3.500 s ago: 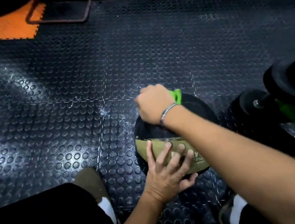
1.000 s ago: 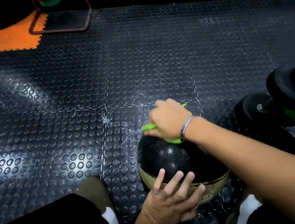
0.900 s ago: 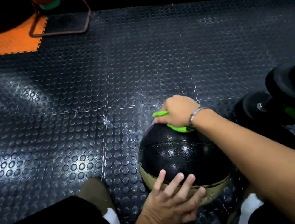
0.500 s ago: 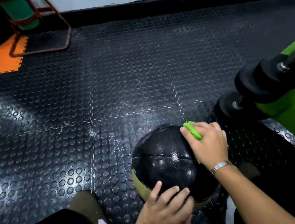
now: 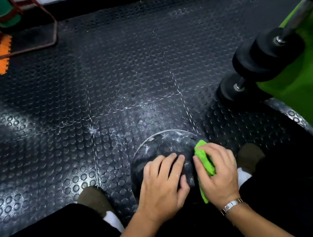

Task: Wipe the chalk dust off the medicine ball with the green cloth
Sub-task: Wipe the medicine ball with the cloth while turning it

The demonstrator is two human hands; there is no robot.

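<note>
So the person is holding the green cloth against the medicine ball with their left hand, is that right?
Not quite: the head view shows the green cloth held against the medicine ball by the right hand. The left hand rests bare on the ball.
</note>
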